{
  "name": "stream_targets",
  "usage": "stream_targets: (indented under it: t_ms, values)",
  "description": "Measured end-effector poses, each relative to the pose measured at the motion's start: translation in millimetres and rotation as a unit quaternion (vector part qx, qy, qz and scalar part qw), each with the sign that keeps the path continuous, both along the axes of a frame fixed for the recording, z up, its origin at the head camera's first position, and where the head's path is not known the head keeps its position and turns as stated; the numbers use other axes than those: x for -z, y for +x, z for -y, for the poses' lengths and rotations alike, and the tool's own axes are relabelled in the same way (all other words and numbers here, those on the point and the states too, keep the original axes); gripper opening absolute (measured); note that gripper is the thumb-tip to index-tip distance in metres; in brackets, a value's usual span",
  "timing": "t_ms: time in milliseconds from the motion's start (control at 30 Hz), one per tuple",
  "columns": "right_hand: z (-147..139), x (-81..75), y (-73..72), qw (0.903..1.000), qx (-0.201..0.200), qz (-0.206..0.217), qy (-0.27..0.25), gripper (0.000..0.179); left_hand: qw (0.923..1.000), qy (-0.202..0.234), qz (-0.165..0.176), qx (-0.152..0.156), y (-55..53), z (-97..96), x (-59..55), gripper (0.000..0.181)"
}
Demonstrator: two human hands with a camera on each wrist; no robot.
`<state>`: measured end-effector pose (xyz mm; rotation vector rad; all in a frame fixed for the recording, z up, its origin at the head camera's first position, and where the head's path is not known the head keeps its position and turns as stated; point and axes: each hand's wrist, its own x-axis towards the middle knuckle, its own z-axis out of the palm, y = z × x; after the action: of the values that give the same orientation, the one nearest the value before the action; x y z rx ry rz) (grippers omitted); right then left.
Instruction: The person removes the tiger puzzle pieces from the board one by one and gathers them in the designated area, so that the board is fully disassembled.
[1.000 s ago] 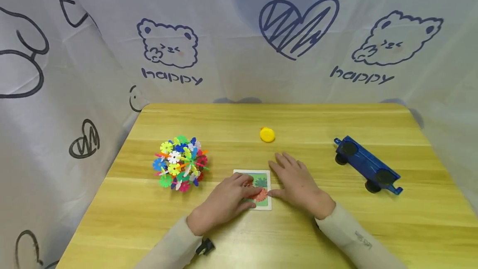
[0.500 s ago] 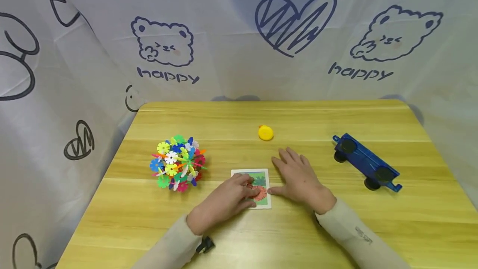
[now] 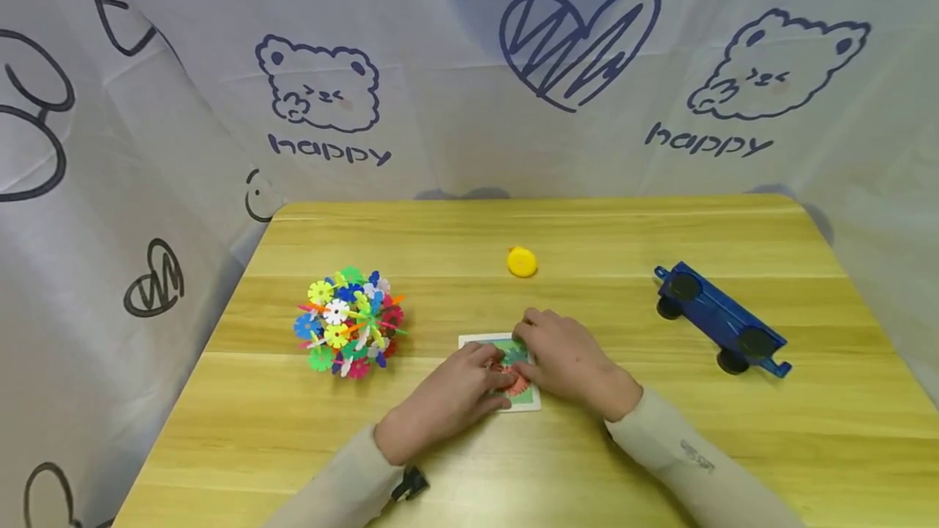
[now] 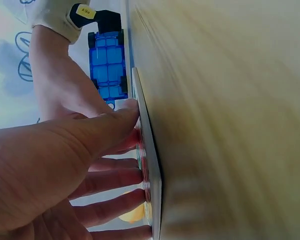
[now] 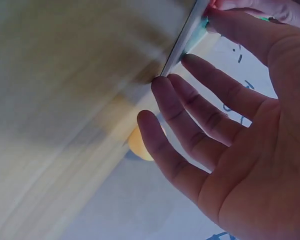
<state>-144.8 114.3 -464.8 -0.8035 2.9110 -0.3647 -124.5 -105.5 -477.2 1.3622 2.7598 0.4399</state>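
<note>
A small flat picture board [image 3: 524, 398] with a white border and a green and red-orange picture lies on the wooden table, partly covered by both hands. My left hand [image 3: 456, 389] reaches over its left side; in the left wrist view the thumb and fairly straight fingers [image 4: 115, 177] touch the picture face. My right hand [image 3: 575, 363] is at its right side, fingers slightly bent. The right wrist view has the right thumb [image 5: 230, 22] over the picture, and fingertips right at the board's edge [image 5: 182, 42].
Left of the board sits a ball of colourful flower-shaped plastic pieces [image 3: 350, 322]. A small round yellow toy [image 3: 522, 262] lies behind it. On the right is a blue toy wagon [image 3: 722, 316] with black wheels. A printed white curtain [image 3: 447, 104] hangs behind the table.
My right hand has moved left from beside the board onto its right side, its fingers more bent. The board has shifted slightly right; my left hand stays on it.
</note>
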Motion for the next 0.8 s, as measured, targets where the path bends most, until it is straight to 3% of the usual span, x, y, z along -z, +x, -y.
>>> stream_targets:
  t_ms: [67,200,233,300,567,800]
  values:
    - [-0.8,0.7,-0.1,0.9999,0.013,0.008,-0.006,0.035,0.9994,0.008,-0.029,0.019,-3.4,2.6,13.7,0.030]
    - [-3.3,-0.2,-0.1,0.9989,0.028,0.028,-0.026,0.036,0.9978,0.010,-0.059,0.029,-3.0,2.6,16.4,0.024]
    - [-4.0,-0.7,-0.4,0.9986,0.030,0.032,-0.031,0.036,0.9978,0.009,-0.059,0.028,-3.1,2.6,16.2,0.024]
    - [-5.0,-2.4,-1.8,0.9975,0.036,0.043,-0.043,0.036,0.9989,0.008,-0.042,0.017,-1.0,-0.8,3.7,0.024]
    - [-6.1,-4.9,-5.5,0.9938,0.045,0.084,-0.057,0.032,0.9998,0.014,0.016,0.002,-3.1,-0.9,1.7,0.028]
    - [-6.1,-4.8,-8.0,0.9926,0.041,0.097,-0.060,0.033,0.9999,0.009,0.010,-0.002,-2.4,-1.5,0.4,0.028]
